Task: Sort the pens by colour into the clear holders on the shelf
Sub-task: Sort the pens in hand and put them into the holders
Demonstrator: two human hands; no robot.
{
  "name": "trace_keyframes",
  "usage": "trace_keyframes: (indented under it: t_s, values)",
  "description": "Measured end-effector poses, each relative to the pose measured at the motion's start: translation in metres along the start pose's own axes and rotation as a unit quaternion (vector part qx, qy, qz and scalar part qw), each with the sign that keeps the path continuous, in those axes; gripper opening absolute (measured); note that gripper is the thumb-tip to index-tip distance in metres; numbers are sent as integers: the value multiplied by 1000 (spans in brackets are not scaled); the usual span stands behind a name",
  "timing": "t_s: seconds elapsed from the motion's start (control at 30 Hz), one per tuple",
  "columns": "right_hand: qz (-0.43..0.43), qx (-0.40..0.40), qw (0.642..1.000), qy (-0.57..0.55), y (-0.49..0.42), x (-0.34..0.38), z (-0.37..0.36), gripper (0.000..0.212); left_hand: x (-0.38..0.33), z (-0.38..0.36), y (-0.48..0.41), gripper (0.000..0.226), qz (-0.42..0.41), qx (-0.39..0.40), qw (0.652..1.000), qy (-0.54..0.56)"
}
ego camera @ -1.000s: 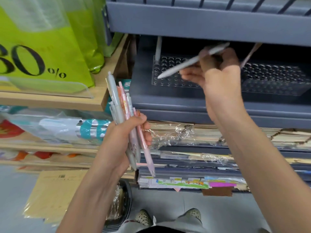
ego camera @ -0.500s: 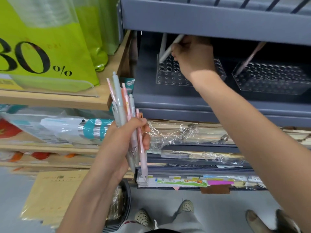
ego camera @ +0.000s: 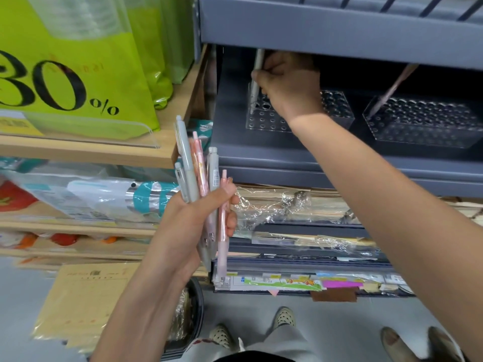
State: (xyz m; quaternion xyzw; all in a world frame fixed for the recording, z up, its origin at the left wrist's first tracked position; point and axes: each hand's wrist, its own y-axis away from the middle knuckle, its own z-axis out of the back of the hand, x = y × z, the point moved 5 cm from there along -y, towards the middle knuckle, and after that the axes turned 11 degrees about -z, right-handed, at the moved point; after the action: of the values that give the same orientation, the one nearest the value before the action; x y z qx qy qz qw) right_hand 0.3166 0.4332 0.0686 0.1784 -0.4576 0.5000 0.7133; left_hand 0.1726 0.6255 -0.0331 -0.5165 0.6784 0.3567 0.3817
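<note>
Right hand, which a sec ago held a pale pen slanted, now pinches it upright w/ tip in the left clear holder on the grey shelf, so it's nearly slotted; left hand grips remaining pens.

I see a lime-green bag printed "30%" on the wooden shelf at left. Plastic-wrapped paper stacks fill the grey lower shelves, and tan envelopes lie below.

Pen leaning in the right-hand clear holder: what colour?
Pink pen, seen in the head view, in shadow.
</note>
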Motion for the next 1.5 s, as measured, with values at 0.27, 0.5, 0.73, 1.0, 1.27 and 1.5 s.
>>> trace_keyframes:
  t_s: [0.27,0.5,0.73,1.0,1.27,1.5]
  values:
    - [-6,5,999,32,-1,-6,2,11,5,-3,-2,6,11,-6,1000,-8]
    - [-33,131,990,-45,51,-7,30,17,6,-6,-5,17,-6,4,1000,-16]
    - [-64,402,913,-28,100,-36,45,14,6,-35,-6,5,-38,43,998,-19]
    - [-85,416,898,-111,101,-59,79,12,19,-78,-8,5,-35,88,995,-43]
    - [-164,199,919,-298,78,-101,145,14,45,-116,-6,13,-24,109,991,-72]
    - [-125,273,930,-210,94,-118,154,13,57,-141,-11,23,-25,99,991,-92]
